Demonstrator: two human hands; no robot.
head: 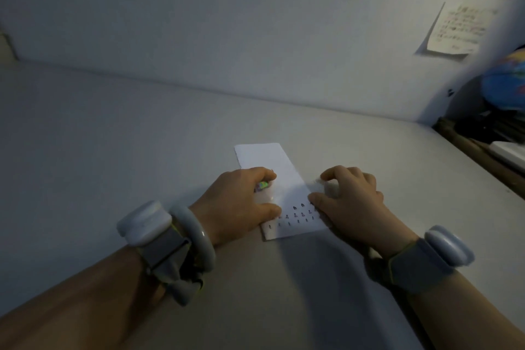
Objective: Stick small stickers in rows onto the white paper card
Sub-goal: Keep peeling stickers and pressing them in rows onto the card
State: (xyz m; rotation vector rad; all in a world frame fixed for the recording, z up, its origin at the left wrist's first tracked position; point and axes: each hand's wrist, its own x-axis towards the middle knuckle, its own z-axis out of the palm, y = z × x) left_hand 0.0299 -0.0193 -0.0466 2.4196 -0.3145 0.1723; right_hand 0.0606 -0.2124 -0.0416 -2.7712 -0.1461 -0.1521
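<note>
A long white paper card (270, 162) lies on the pale table, its near end carrying several small dark stickers (298, 214) in rows. My left hand (241, 202) rests on the card's left edge, fingers curled over a shiny iridescent sticker sheet (263, 185), thumb pressing the card. My right hand (349, 202) sits on the card's right edge, thumb beside the top sticker row, fingers curled around something small and pale that I cannot make out. Both wrists wear grey strapped bands.
A white wall rises behind the table (113, 136). A handwritten note (457, 31) hangs on it at the right. A blue globe (505, 82) and dark clutter sit past the table's right edge (483, 150).
</note>
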